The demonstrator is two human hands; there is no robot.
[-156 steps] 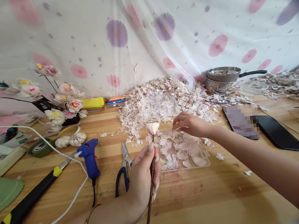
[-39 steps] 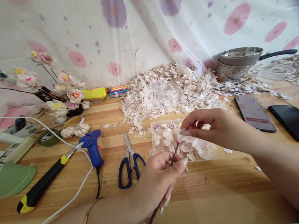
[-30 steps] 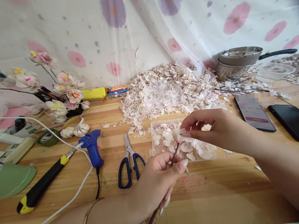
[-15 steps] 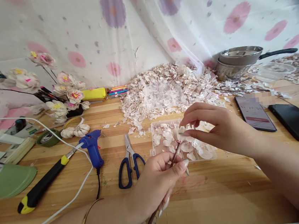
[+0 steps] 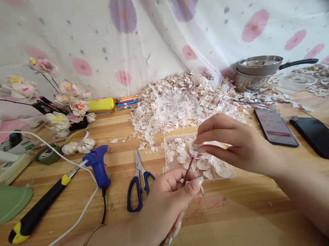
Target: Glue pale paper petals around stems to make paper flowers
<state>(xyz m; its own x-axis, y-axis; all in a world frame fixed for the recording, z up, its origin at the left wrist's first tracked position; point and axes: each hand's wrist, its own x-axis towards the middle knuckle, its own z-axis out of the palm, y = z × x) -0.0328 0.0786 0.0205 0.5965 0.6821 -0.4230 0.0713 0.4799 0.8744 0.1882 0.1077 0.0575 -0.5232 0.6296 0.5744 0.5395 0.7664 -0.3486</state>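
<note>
My left hand, with a gold bangle at the wrist, is closed round a thin brown stem. The stem slants up and away from me, and its upper end has a small pink tip. At that tip my right hand pinches a pale, translucent petal; its edges blend with the petals behind. Beneath both hands lies a clear plastic box holding loose whitish petals, partly covered by my right hand.
Scissors, a blue glue gun and a black-yellow handled tool lie to the left, crossed by a white cable. Finished flowers stand behind. A petal heap, pans and two phones are beyond and right.
The view has shifted slightly, so everything sits a little further left and lower. My right fingers have closed in nearer the stem's tip with the petal. My left hand keeps its hold on the stem.
</note>
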